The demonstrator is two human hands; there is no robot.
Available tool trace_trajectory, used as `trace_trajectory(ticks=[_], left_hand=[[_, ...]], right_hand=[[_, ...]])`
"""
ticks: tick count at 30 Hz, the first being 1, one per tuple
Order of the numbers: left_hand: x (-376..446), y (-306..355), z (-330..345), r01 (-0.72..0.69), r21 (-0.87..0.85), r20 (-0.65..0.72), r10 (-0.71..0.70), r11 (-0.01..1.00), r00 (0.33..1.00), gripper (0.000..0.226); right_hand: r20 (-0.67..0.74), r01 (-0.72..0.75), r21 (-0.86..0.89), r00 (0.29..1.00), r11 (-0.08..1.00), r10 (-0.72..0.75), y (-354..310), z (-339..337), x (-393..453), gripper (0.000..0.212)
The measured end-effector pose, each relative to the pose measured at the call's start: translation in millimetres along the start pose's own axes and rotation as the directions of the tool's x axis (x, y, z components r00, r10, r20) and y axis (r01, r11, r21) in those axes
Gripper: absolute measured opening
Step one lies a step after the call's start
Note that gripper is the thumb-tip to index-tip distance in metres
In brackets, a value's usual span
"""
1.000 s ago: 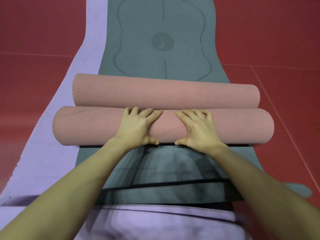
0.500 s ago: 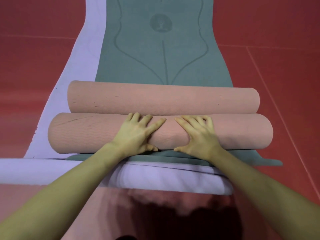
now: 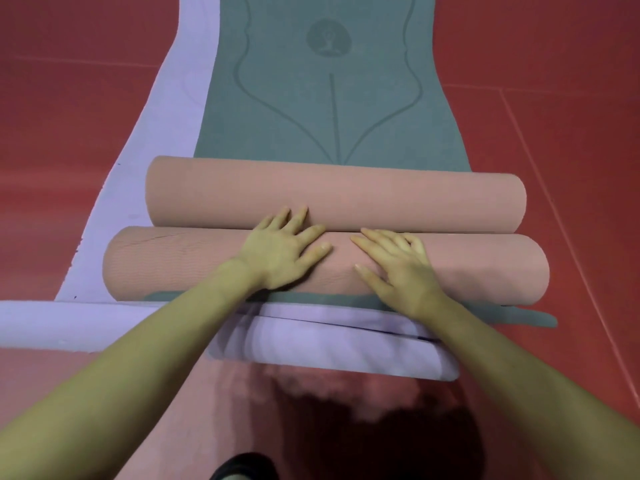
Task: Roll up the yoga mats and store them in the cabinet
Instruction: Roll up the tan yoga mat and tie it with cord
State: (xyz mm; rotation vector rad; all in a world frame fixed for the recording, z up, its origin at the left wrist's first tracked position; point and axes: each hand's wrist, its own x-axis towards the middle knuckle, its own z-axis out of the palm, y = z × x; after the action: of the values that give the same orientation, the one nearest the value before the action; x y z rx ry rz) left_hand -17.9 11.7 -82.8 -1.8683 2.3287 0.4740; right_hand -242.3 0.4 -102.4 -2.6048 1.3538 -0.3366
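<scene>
Pink foam fills the middle of the view: two rolled mats lie side by side, running left to right, touching along their length. The near pink roll (image 3: pixel 156 263) sits under both palms; the far pink roll (image 3: pixel 346 195) lies just beyond it. The left hand (image 3: pixel 277 252) rests flat on the near roll with fingers spread, and its fingertips reach up onto the far roll. The right hand (image 3: pixel 398 268) presses on the near roll just right of the left one, fingers straight and angled toward the left, thumb spread low. The hands are close together but not touching, and neither curls round anything.

Both rolls rest on a flat green mat (image 3: pixel 329 109) with printed lines, which stretches far away. Beneath it a lilac mat (image 3: pixel 180 109) shows along the left edge, and its near end seems folded or partly rolled, though blur makes that uncertain. All of it lies on a red floor (image 3: pixel 69 109).
</scene>
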Motion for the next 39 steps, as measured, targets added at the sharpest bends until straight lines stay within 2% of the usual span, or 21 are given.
trace_trajectory(ticks=[2,6,10,13,16,19,22,24,27,33,37,39], left_hand=[[14,0,-3,0.057,-0.051,0.024,-0.056,0.997,0.998,0.060],[39,-1,-5,0.144,-0.041,0.008,-0.144,0.989,0.990,0.060],[59,-8,-12,0.229,-0.038,-0.038,-0.230,0.973,0.972,0.056],[71,-15,-17,0.273,-0.083,-0.046,-0.277,0.959,0.960,0.055],[71,-19,-19,0.259,-0.103,-0.101,-0.269,0.960,0.958,0.059],[55,-14,-14,0.196,-0.041,-0.165,-0.200,0.980,0.966,0.074],[38,-3,-6,0.123,0.046,-0.152,-0.115,0.991,0.982,0.088],[41,-2,-7,0.144,0.030,-0.133,-0.138,0.989,0.981,0.084],[62,-8,-13,0.191,-0.012,-0.094,-0.191,0.982,0.977,0.066],[106,-30,-25,0.217,-0.081,-0.011,-0.219,0.973,0.976,0.066],[113,-33,-27,0.175,-0.106,-0.094,-0.185,0.979,0.978,0.065],[105,-31,-25,0.155,-0.062,-0.151,-0.163,0.986,0.975,0.065]], right_hand=[[-0.006,-0.024,0.023,1.000,0.999,0.024,0,0,4,0.051],[0.021,-0.037,-0.060,0.999,0.998,0.038,-1,2,11,0.055],[0.200,-0.105,-0.168,0.970,0.980,0.138,0,-8,40,0.081],[0.262,-0.159,-0.167,0.944,0.973,0.199,9,-10,66,0.074],[0.286,-0.201,-0.157,0.928,0.967,0.239,18,-9,87,0.062],[0.271,-0.256,-0.147,0.918,0.955,0.288,27,-7,104,0.064],[0.285,-0.299,-0.123,0.903,0.946,0.322,33,-6,119,0.063],[0.276,-0.317,-0.110,0.901,0.942,0.335,34,-6,127,0.061],[0.239,-0.322,-0.108,0.910,0.941,0.339,34,-7,131,0.058],[0.247,-0.201,-0.224,0.935,0.953,0.256,20,-10,116,0.058],[0.212,-0.219,-0.234,0.939,0.947,0.270,13,-7,115,0.059],[0.209,-0.251,-0.227,0.931,0.941,0.299,16,-5,125,0.060]])
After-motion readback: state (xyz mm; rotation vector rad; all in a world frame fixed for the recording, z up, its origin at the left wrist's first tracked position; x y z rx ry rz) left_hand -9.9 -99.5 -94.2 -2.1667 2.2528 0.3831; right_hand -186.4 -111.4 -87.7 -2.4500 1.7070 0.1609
